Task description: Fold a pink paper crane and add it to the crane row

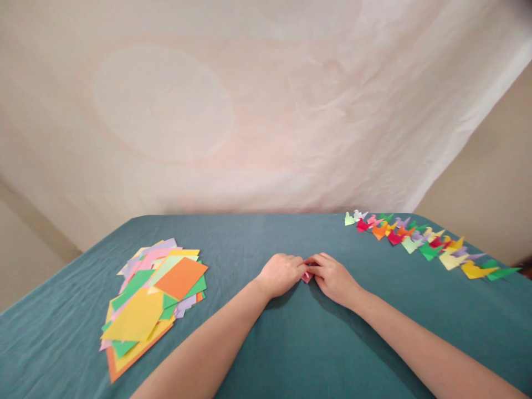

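Between my two hands, at the middle of the table, is a small piece of folded pink paper (pixel 307 276). Most of it is covered by my fingers, so its exact shape cannot be made out. My left hand (pixel 284 274) grips it from the left, fingers curled together. From the right, my right hand (pixel 331 278) pinches it between thumb and fingers. The fingertips of both hands meet over the paper, close to the cloth.
A green-blue cloth (pixel 257 338) covers the table. Loose coloured paper sheets (pixel 137 316) lie heaped on the left. Several folded paper birds (pixel 411 244) stand in rows along the far right edge. A pale sheet (pixel 266 111) hangs behind the table.
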Motion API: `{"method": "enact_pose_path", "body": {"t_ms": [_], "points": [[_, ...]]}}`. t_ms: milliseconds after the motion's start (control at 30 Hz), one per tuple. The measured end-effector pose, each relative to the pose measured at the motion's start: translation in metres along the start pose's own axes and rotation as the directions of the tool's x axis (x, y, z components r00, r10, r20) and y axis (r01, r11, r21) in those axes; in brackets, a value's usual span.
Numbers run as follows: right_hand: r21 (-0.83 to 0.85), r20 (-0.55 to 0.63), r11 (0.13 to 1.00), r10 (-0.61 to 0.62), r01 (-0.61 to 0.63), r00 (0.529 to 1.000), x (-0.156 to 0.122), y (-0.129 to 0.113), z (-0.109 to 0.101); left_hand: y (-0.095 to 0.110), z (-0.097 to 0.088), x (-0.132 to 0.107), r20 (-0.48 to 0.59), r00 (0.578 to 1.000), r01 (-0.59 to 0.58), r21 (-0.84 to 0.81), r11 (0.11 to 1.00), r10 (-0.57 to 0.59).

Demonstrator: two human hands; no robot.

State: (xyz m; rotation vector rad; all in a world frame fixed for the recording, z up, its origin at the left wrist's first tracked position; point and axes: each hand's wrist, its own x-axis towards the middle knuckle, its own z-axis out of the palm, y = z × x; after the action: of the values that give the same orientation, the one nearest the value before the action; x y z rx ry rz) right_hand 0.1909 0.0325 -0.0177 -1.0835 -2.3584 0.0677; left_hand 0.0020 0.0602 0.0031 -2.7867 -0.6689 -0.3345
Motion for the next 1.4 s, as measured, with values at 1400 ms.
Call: {"method": "enact_pose_path", "body": {"t_ms": [1400], "points": [[-0.051, 0.044, 0.998, 0.032, -0.030, 0.999, 0.0020, -0.0028, -0.0017, 0.0030, -0.0022, 0.0065, -0.028, 0.999, 0.013, -0.152, 0.988, -0.017]]}}
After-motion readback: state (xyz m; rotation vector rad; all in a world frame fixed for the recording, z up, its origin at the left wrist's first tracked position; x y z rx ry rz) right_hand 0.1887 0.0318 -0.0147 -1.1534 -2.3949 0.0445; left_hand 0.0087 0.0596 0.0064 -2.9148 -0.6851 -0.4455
